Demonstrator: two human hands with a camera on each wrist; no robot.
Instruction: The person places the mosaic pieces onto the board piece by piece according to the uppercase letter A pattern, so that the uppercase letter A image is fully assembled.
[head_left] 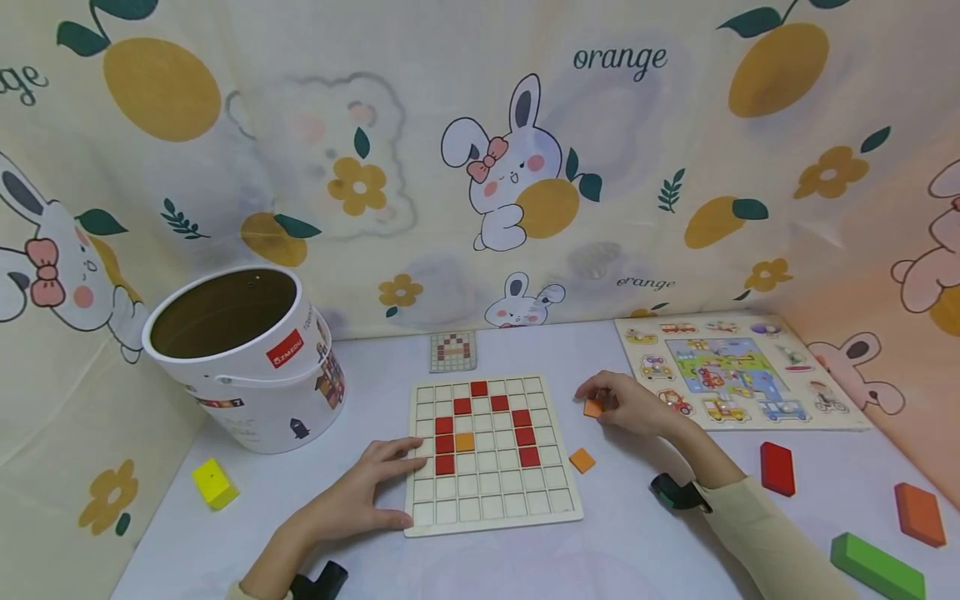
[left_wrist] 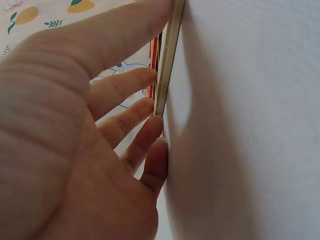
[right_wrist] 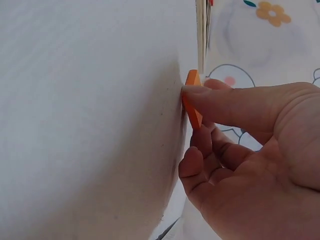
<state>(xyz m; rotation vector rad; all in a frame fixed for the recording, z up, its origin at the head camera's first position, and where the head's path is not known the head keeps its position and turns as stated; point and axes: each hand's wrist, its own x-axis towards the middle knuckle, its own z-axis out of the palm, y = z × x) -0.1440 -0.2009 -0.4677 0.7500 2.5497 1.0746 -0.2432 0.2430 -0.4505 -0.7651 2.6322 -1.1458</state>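
Observation:
A pale wooden grid board (head_left: 491, 510) lies on the white table, with several red square tiles (head_left: 445, 464) in an arch and one orange tile (head_left: 465, 442) in its cells. At the board's left edge rests my left hand (head_left: 352, 492), thumb and fingers spread along the rim; the left wrist view has the fingertips against the board's side. Right of the board, my right hand (head_left: 633, 406) pinches a thin orange tile (right_wrist: 193, 78) between thumb and fingers, low at the tabletop. Another orange tile (head_left: 582, 460) lies loose by the board's right edge.
A small pattern card (head_left: 453, 352) lies behind the board. A white bucket (head_left: 255, 408) and yellow block (head_left: 215, 483) stand left. To the right are a picture puzzle (head_left: 645, 342), a red block (head_left: 777, 468), an orange block (head_left: 919, 514) and a green block (head_left: 877, 567).

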